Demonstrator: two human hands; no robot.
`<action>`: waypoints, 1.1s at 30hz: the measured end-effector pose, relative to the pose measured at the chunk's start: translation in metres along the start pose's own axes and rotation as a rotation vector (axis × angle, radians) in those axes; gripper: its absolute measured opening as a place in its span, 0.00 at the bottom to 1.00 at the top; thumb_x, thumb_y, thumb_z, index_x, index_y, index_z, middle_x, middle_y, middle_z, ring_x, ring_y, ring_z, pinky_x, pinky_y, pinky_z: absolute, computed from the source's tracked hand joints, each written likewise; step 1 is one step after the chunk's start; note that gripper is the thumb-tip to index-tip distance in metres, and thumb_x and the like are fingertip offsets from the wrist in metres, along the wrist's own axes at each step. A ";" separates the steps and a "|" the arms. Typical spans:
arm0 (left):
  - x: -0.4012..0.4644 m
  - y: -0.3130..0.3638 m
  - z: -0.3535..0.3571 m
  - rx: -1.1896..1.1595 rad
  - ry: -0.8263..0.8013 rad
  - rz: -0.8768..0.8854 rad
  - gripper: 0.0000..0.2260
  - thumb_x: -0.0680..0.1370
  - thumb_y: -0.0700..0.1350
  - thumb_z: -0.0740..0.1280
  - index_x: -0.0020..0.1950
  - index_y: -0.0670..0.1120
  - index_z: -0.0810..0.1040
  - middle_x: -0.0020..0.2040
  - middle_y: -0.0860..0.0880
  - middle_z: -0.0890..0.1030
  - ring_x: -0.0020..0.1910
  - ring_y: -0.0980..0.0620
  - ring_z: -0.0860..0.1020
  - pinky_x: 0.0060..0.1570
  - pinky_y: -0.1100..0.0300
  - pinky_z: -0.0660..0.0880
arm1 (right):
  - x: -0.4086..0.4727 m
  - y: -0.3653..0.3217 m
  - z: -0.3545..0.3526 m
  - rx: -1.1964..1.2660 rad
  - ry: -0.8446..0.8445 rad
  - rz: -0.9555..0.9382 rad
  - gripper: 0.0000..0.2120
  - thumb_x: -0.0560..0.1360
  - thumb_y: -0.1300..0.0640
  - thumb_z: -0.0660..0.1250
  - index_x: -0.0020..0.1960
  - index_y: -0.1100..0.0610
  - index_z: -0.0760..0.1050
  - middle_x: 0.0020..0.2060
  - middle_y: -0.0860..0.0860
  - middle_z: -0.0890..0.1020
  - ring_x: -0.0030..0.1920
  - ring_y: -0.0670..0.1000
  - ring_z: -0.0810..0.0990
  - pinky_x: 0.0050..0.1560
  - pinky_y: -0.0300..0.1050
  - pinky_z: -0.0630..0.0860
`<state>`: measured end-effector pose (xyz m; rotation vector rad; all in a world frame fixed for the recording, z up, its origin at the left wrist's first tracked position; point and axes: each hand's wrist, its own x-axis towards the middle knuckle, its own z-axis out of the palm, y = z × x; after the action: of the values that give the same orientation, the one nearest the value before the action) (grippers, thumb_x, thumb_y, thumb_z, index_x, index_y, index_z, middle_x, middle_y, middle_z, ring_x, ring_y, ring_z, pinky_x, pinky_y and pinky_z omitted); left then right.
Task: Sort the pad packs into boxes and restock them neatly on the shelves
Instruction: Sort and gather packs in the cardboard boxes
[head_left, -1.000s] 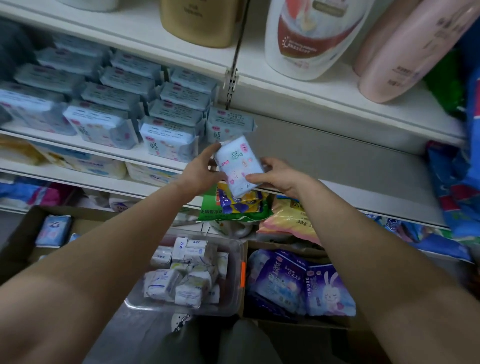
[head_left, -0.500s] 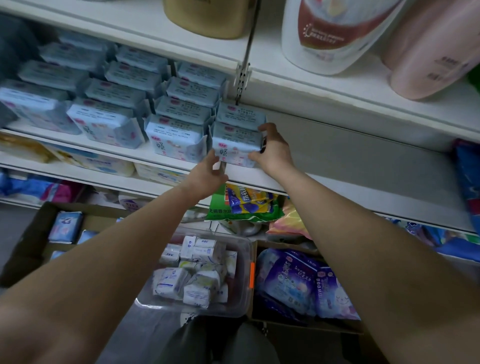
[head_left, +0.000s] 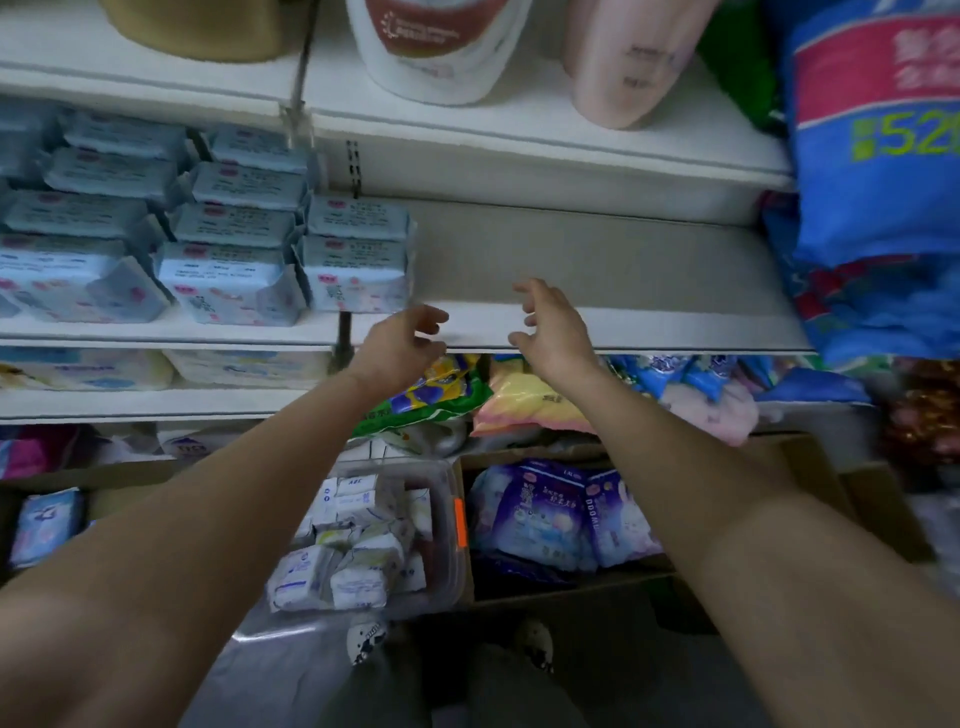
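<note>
Both hands hang free in front of the middle shelf (head_left: 597, 325), just off its front edge. The left hand (head_left: 400, 345) and the right hand (head_left: 553, 330) each have loosely curled, spread fingers that hold nothing and touch nothing. Just left of them, the front pad pack (head_left: 356, 273) stands at the right end of the rows of light blue pad packs (head_left: 156, 228), with another pack directly behind it. To its right the shelf board lies bare as far as the blue sack (head_left: 878, 182).

My read is that one placement is finished and the step in hand is fetching the next pack. That calls for reaching down to the stock on the floor, picking a pack of the same light blue kind, and setting it upright just right of the front pack, flush with the shelf edge so the row stays straight.

Below, the clear plastic bin (head_left: 460, 571) with an orange latch holds a jumble of small white individually wrapped pads. Beside it on the right, a cardboard box (head_left: 810, 457) holds purple pad packs (head_left: 561, 514). At the far left another cardboard box (head_left: 124, 475) holds at least one pale blue pack (head_left: 44, 525); the rest of its contents are hidden
</note>
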<state>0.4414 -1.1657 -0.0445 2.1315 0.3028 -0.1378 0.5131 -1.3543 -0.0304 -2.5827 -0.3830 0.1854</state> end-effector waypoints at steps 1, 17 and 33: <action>0.000 0.013 0.011 0.024 -0.010 0.044 0.16 0.77 0.40 0.68 0.64 0.48 0.76 0.58 0.49 0.80 0.47 0.51 0.79 0.46 0.63 0.72 | -0.011 0.016 -0.010 0.000 0.020 0.013 0.27 0.74 0.64 0.71 0.70 0.54 0.68 0.60 0.55 0.75 0.56 0.54 0.77 0.58 0.51 0.75; -0.030 0.212 0.343 0.127 -0.314 0.353 0.15 0.76 0.42 0.71 0.62 0.47 0.78 0.55 0.48 0.81 0.50 0.50 0.80 0.50 0.63 0.72 | -0.186 0.331 -0.178 0.016 0.158 0.185 0.24 0.70 0.67 0.70 0.65 0.59 0.74 0.57 0.61 0.76 0.56 0.61 0.77 0.58 0.57 0.74; -0.020 0.137 0.551 0.299 -0.320 0.144 0.21 0.73 0.38 0.72 0.66 0.45 0.76 0.61 0.42 0.78 0.61 0.43 0.76 0.58 0.55 0.70 | -0.222 0.562 -0.118 0.083 -0.153 0.414 0.26 0.75 0.63 0.70 0.70 0.52 0.68 0.65 0.52 0.71 0.58 0.54 0.77 0.60 0.51 0.77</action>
<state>0.4696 -1.7021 -0.2309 2.3716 -0.0643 -0.4592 0.4578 -1.9423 -0.2050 -2.5434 0.1101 0.5340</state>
